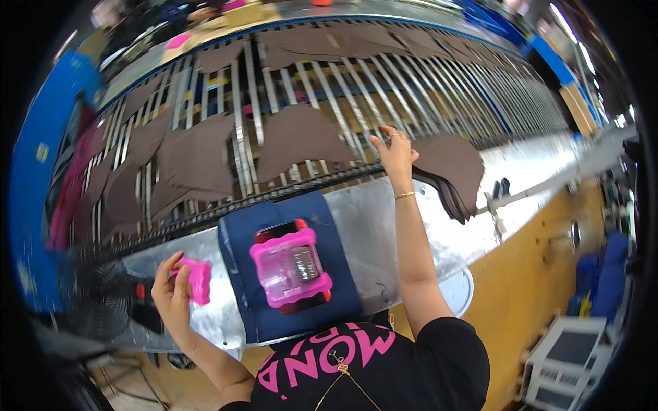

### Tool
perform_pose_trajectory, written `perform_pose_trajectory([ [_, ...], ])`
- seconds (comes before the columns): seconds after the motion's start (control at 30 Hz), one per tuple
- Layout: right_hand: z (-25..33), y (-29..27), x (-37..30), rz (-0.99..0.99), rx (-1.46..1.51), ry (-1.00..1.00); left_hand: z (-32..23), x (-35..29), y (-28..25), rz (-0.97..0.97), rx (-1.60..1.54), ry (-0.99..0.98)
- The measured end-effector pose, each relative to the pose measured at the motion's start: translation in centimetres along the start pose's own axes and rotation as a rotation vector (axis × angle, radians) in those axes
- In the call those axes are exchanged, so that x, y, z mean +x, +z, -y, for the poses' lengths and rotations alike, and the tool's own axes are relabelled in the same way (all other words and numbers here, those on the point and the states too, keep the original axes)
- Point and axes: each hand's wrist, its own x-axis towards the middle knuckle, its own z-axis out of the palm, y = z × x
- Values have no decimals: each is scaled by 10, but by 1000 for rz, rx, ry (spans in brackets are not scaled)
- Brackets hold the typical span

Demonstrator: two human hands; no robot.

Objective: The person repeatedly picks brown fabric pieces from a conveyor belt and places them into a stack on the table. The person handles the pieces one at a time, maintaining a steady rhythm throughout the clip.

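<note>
On the metal table (404,226), right in front of the person, lies a dark blue mat (274,226), and that mat is the easiest thing to steer by. Sitting on the middle of the mat is a pink see-through box (290,267) with red and black bits poking out at its top and bottom ends.

Left of the mat, the left hand (173,291) is closed around a small pink block (199,281) — fingers wrapped over its left edge, held just above the bare metal. Further left of the mat, past that hand, there's a round black fan (96,294) with a wire guard.

Up and to the right of the mat, the right hand (396,154) reaches out with a thin bracelet on the wrist and a ring on one finger. Its fingers are pinched on the edge of a stack of brown cut pieces (449,175), which sits at the far edge of the table, well right of the mat. So that hand is gripping the stack, not flat on it.

Beyond the mat runs a slatted conveyor (356,89) of metal bars, with single brown pieces (301,140) spread flat across it — one big one almost straight above the mat, more off to the left and far back.

Down right of the mat, past the table edge, there's yellow floor (521,294) and a grey machine with a screen (565,356).
</note>
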Motion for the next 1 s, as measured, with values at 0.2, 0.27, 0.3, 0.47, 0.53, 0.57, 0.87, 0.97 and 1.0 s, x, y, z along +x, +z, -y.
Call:
perform_pose_trajectory([
  [0.2,-161,-100,-38,-433,-509,508,5,19,25,109,20,27],
  [0.27,-189,-119,-52,-330,-543,634,-2,24,37,150,9,40],
  [0.3,-195,-127,-55,-204,-478,676,-5,27,42,165,5,46],
  [0.47,-181,-126,-60,-311,-670,534,-11,27,52,185,-3,85],
  [0.53,-203,-132,-51,-283,-584,344,-15,23,48,175,-13,40],
  [0.57,-216,-134,-46,-231,-448,296,-19,23,50,195,-10,51],
  [0.87,10,-172,-69,-132,685,-71,-39,45,85,173,-33,211],
  [0.97,60,-147,-92,19,1044,-177,-33,56,103,49,-41,381],
  [1.0,74,-139,-100,124,1094,-260,-38,53,101,85,-161,303],
])
